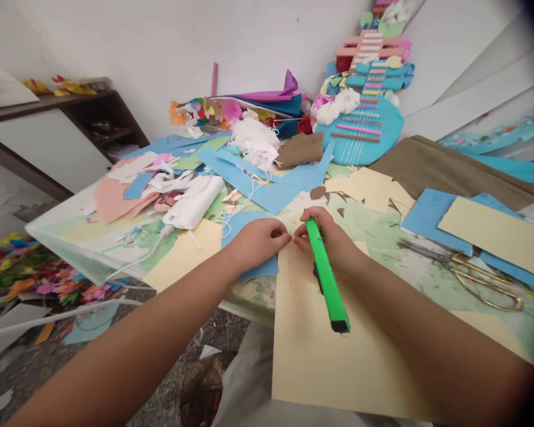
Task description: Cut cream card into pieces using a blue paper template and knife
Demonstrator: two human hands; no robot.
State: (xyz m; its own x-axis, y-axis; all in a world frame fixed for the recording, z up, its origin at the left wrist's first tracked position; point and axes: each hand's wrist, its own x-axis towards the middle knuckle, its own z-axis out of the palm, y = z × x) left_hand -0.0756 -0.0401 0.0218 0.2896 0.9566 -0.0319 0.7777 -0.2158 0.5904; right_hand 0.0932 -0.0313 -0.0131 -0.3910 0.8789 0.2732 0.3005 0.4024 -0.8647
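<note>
My right hand (328, 234) is closed around a green utility knife (327, 276) with a black end cap and a dark slider on its side. The knife's back end points down toward me, and its blade end is hidden by my fingers. My left hand (260, 242) is closed in a pinch, its fingertips almost meeting those of the right. Whatever lies between the left fingertips is too small to make out. Below both hands, a large cream sheet of card (320, 362) extends over the table edge toward my lap. Blue paper (244, 225) lies under the left hand.
Gold-handled scissors (487, 284) lie at right beside cream and blue card pieces (501, 234). A white power bank (194, 201) with a cable sits at left. Behind are crumpled white material (254, 142) and a blue paper guitar (360, 133). Colourful paper flowers (48, 270) cover the floor at left.
</note>
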